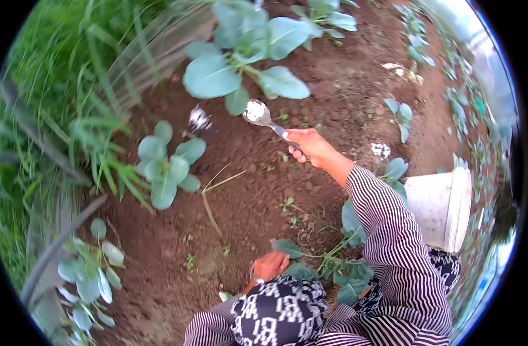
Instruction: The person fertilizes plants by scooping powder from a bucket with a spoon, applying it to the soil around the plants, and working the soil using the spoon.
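Note:
My right hand (308, 145) is closed around the handle of a metal spoon (271, 123). White granules (255, 111) fill the spoon's bowl, held out over brown soil just below a large broad-leaved seedling (241, 63). Down by my knee, my left hand (270, 265) is curled closed near the ground; its palm is hidden, so I cannot tell whether it holds anything. A small patch of white granules (200, 119) lies on the soil left of the spoon, and another white patch (381, 151) lies right of my right wrist.
A white bucket (431, 202) lies or leans beside my right arm. Leafy plants stand around me, including a small seedling (163, 167) at left and a larger plant (342, 268) by my knee. A dark hose or pole (59, 245) and tall grass (51, 75) border the left.

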`<state>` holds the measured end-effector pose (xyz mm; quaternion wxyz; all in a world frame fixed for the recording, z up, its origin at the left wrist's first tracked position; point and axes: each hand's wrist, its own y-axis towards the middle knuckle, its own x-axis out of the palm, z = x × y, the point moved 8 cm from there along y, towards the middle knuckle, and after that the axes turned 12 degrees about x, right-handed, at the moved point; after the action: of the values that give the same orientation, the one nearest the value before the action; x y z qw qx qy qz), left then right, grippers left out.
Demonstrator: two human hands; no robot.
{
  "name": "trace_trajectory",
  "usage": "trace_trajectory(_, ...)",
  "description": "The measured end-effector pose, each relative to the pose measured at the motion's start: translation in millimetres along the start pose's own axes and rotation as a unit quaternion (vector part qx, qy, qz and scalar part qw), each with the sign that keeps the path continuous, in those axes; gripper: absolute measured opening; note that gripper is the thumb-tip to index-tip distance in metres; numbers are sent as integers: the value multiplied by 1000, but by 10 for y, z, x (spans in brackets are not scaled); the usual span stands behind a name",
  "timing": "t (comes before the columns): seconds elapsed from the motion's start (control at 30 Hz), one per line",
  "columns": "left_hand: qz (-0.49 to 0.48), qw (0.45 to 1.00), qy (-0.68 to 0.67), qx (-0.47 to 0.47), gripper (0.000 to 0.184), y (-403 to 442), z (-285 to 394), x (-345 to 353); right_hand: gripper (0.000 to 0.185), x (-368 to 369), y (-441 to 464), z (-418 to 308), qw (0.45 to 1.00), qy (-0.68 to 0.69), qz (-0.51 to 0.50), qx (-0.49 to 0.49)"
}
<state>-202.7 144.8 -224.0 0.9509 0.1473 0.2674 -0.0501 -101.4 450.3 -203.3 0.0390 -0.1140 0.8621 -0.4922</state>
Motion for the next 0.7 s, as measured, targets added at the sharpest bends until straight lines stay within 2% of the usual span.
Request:
trace_trajectory(0.2, -55, 996, 55, -41, 16, -58, -103, 187, 34, -1094, 134, -470, 985, 27, 152, -73)
trace_trajectory(0.27, -53, 995, 71, -37, 15, -57, -111, 213, 33, -1304, 343, -733, 973, 22, 186, -132)
trace_trajectory(0.33, -53, 995, 76, -45, 13, -26, -95, 218, 44, -1365, 502, -1045, 952, -52, 242, -180)
trace_trajectory(0.37, -61, 993, 84, -47, 13, -34, -101, 232, 47, -1427, 698, -1225, 909, -153, 313, -229)
trace_trajectory(0.43, -71, 992, 85, -59, 12, -41, -111, 239, 50, -1372, 907, -1465, 818, -294, 415, -268)
trace_trajectory(0.5, -64, 993, 74, -69, 10, -4, -101, 232, 52, -1227, 1015, -1658, 746, -372, 486, -262)
trace_trajectory(0.6, -69, 992, 68, -82, 10, 56, -76, 196, 51, -1150, 798, -1737, 766, -320, 484, -276)
trace_trajectory(0.63, -75, 990, 93, -80, 13, 27, -78, 209, 52, -1241, 759, -1711, 797, -274, 451, -295)
trace_trajectory(0.7, -76, 989, 91, -84, 13, 9, -97, 218, 56, -1321, 358, -1732, 742, -335, 478, -330)
